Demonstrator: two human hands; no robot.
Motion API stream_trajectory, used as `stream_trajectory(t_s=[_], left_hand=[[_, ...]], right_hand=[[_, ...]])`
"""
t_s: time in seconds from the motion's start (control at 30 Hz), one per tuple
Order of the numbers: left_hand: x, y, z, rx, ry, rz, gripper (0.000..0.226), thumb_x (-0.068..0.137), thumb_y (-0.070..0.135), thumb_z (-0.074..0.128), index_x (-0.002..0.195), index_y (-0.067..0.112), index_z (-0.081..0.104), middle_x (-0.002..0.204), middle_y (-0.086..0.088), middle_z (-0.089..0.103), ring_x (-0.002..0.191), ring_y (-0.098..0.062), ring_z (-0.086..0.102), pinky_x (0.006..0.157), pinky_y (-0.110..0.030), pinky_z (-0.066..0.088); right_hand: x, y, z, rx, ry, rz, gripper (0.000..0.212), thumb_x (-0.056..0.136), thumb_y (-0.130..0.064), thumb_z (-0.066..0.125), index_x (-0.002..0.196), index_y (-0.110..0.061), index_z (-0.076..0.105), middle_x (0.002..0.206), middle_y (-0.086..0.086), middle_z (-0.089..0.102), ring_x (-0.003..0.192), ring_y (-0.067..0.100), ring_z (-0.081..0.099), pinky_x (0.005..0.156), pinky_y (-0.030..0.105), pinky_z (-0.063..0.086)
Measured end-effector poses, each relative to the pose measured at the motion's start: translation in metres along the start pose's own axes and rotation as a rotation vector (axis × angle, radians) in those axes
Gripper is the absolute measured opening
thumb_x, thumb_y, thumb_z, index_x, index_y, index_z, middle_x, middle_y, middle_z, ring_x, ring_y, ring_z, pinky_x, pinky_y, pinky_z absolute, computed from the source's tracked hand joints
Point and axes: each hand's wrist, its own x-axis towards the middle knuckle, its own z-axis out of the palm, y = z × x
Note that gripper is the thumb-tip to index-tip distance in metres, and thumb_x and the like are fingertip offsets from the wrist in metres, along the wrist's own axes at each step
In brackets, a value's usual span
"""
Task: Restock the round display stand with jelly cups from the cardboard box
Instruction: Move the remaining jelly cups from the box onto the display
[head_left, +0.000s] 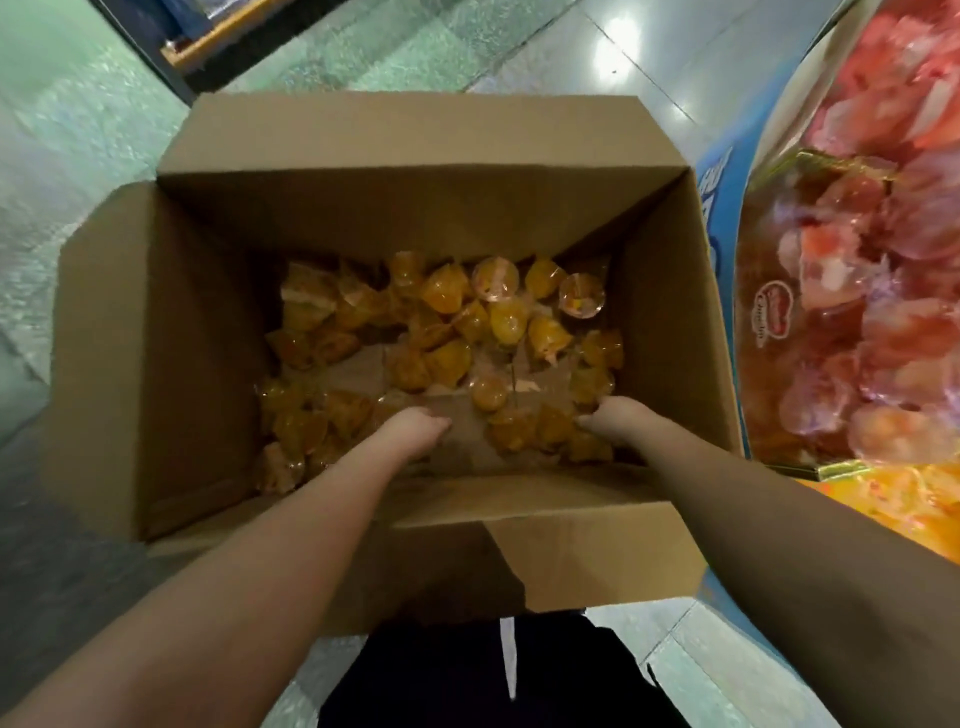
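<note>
An open cardboard box (171, 332) stands on the floor below me. Several orange jelly cups (447, 291) lie scattered over its bottom. Both my arms reach down into it. My left hand (415, 428) is near the bare middle of the box floor, fingers curled downward, and what it holds is hidden. My right hand (615, 418) is at the lower right, fingers curled beside a small heap of jelly cups (530, 428) that it touches. The round display stand (857, 312) sits at the right, full of red and pink jelly cups, with orange ones lower down.
The box flaps are folded outward on all sides. The stand's blue printed wall (719, 208) sits close against the box's right side. Shiny tiled floor (78, 130) spreads left and behind. A wooden-edged fixture (208, 41) is at the top left. My dark clothing (467, 675) shows below.
</note>
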Motion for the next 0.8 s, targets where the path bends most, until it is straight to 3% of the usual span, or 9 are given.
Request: stream_trajectory(t_s=[0.17,0.33,0.47,0.67,0.8], left_hand=[[0.033,0.029,0.016,-0.031,-0.113,0.010,0.029,0.103,0.025,0.049,0.123,0.009,0.061,0.123,-0.009,0.061,0.113,-0.025,0.058,0.097,-0.035,0.048],[0.058,0.048,0.052,-0.127,-0.211,-0.085,0.033,0.103,0.029,0.051,0.127,0.010,0.059,0.121,-0.007,0.060,0.102,-0.023,0.060,0.090,-0.033,0.048],[0.070,0.057,0.069,-0.190,-0.258,-0.178,0.045,0.098,0.039,0.057,0.130,0.009,0.057,0.128,-0.012,0.058,0.117,-0.027,0.056,0.086,-0.032,0.044],[0.083,0.056,0.083,-0.328,-0.203,-0.256,0.053,0.094,0.043,0.063,0.131,0.006,0.055,0.124,-0.010,0.060,0.104,-0.024,0.057,0.086,-0.031,0.045],[0.080,0.059,0.087,-0.368,-0.165,-0.252,0.053,0.094,0.045,0.063,0.131,0.008,0.055,0.098,-0.005,0.055,0.080,-0.019,0.050,0.078,-0.029,0.041]], right_hand=[[0.030,-0.017,0.013,0.025,-0.051,0.068,0.049,0.100,-0.036,0.055,0.141,-0.011,0.048,0.142,0.013,0.051,0.128,0.031,0.051,0.101,0.040,0.045],[0.055,-0.026,0.022,0.098,-0.095,0.117,0.055,0.102,-0.038,0.051,0.148,-0.010,0.039,0.150,0.014,0.042,0.134,0.033,0.045,0.101,0.041,0.044],[0.073,-0.031,0.025,0.107,-0.113,0.158,0.054,0.105,-0.043,0.041,0.149,-0.012,0.037,0.153,0.015,0.038,0.135,0.034,0.043,0.103,0.043,0.042],[0.086,-0.029,0.032,0.100,-0.144,0.162,0.053,0.104,-0.046,0.040,0.145,-0.012,0.043,0.147,0.014,0.045,0.130,0.033,0.048,0.100,0.040,0.042],[0.090,-0.024,0.035,0.081,-0.116,0.116,0.061,0.098,-0.055,0.046,0.145,-0.016,0.044,0.145,0.012,0.048,0.130,0.034,0.047,0.110,0.050,0.038]])
